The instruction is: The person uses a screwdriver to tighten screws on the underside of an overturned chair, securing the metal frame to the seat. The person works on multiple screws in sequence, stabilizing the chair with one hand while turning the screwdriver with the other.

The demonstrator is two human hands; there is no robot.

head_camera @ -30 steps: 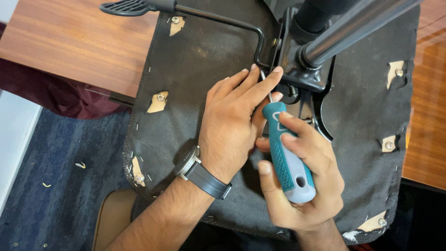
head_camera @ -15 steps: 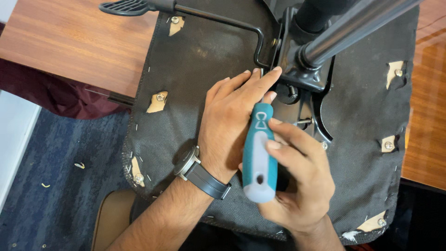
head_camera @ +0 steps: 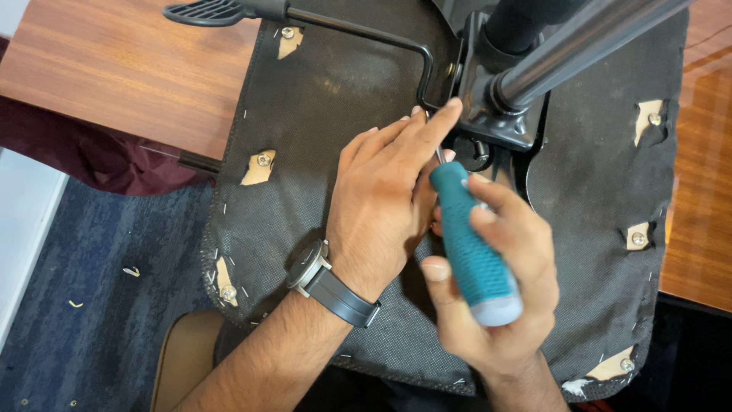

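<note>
An upturned chair seat (head_camera: 320, 99), covered in black fabric, lies across a wooden table. My right hand (head_camera: 496, 290) grips a teal-handled screwdriver (head_camera: 469, 244); its metal shaft points up toward the black metal mounting plate (head_camera: 499, 114) under the chair's column (head_camera: 587, 38). My left hand (head_camera: 385, 202), with a watch on the wrist, rests flat on the fabric, and its fingertips touch the screwdriver shaft near the tip. The tip and the screw are hidden behind my fingers.
A black lever with a paddle handle (head_camera: 206, 11) runs along the top of the seat. Torn patches with screws (head_camera: 259, 164) dot the fabric edges. The wooden table (head_camera: 107, 76) lies left and right; blue carpet (head_camera: 91, 305) is below left.
My right hand has turned the screwdriver handle, tilting it from left-leaning back to the right. My left hand stays on the shaft near the plate.
</note>
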